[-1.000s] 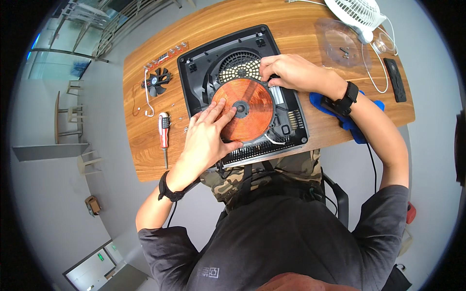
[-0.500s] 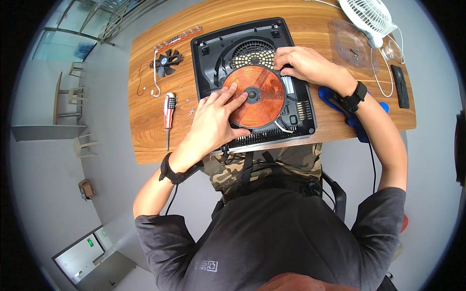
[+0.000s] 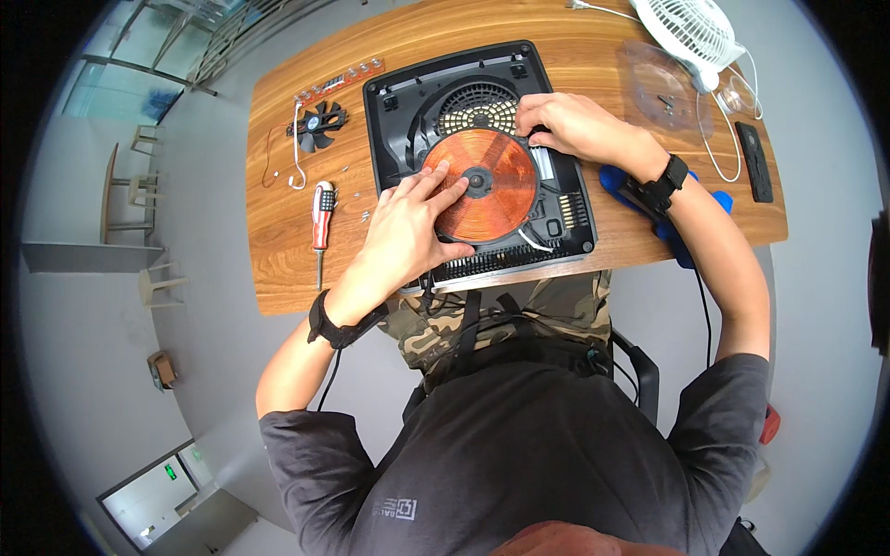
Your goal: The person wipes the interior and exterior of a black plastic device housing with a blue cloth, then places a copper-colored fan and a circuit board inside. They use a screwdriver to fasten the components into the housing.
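A round copper induction coil (image 3: 496,202) with a dark hub lies inside the black open housing (image 3: 391,141) of an induction cooker. My left hand (image 3: 408,218) rests on the coil's left side, fingers spread over the windings and thumb near its lower edge. At the coil's upper right rim is my right hand (image 3: 565,128), its fingers bent and pressed together; what they pinch, if anything, is hidden. Just beneath that hand shows a silvery metal part (image 3: 544,165). A white wire (image 3: 535,242) sticks out below the coil.
Left of the housing lie a screwdriver (image 3: 322,218), a black fan (image 3: 320,125), a strip circuit board (image 3: 338,83) and several small screws. To the right are a blue tool (image 3: 681,243), a clear tray (image 3: 654,93), a white fan (image 3: 691,37) and a black bar (image 3: 756,162).
The table and everything on it appear shifted slightly left in the view. Both hands keep nearly the same places on the coil.
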The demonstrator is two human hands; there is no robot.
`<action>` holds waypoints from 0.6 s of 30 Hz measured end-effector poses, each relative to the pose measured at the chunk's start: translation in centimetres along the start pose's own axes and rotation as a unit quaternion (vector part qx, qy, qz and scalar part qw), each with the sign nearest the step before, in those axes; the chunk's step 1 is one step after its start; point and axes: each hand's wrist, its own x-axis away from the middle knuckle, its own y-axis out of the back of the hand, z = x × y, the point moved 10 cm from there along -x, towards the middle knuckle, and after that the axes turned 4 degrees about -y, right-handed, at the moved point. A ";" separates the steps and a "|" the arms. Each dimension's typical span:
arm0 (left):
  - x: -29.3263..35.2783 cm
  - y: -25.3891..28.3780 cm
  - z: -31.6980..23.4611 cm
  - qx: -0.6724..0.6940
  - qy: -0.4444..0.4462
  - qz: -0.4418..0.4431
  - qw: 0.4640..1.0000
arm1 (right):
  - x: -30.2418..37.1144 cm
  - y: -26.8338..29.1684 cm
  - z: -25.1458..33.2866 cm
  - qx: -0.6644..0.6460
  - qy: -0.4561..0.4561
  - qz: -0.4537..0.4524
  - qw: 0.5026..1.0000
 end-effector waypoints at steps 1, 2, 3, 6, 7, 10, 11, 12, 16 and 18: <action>0.2 0.0 0.0 -0.001 0.000 0.000 1.000 | -0.1 -0.1 0.0 -0.004 -0.001 0.001 1.000; 0.2 0.0 0.0 0.003 -0.004 0.008 1.000 | 0.0 -0.1 0.0 -0.004 0.005 -0.002 1.000; 0.2 0.2 0.1 0.008 -0.009 0.017 1.000 | 0.0 0.0 -0.1 -0.004 0.010 -0.005 1.000; 0.2 0.2 0.3 0.022 -0.023 0.039 0.999 | 0.2 -0.2 -0.3 -0.007 0.008 -0.001 1.000; 0.2 0.2 0.4 0.026 -0.028 0.046 0.998 | 0.2 -0.1 -0.3 -0.008 0.008 0.000 1.000; 0.3 0.0 0.6 0.051 -0.025 0.044 0.997 | 0.1 -0.2 -0.3 -0.007 0.009 -0.005 1.000; 0.4 0.0 0.6 0.047 -0.024 0.040 0.998 | 0.1 -0.1 -0.3 -0.007 0.008 -0.010 1.000; 0.4 0.1 0.6 0.044 -0.024 0.035 0.998 | 0.1 -0.1 -0.3 -0.007 0.006 -0.014 1.000; 0.6 0.0 0.6 0.047 -0.021 0.019 0.998 | -0.1 -0.1 -0.1 -0.003 0.003 -0.005 1.000; 0.5 -0.1 0.7 0.051 -0.023 0.014 0.998 | 0.1 0.0 -0.1 0.000 0.010 -0.010 1.000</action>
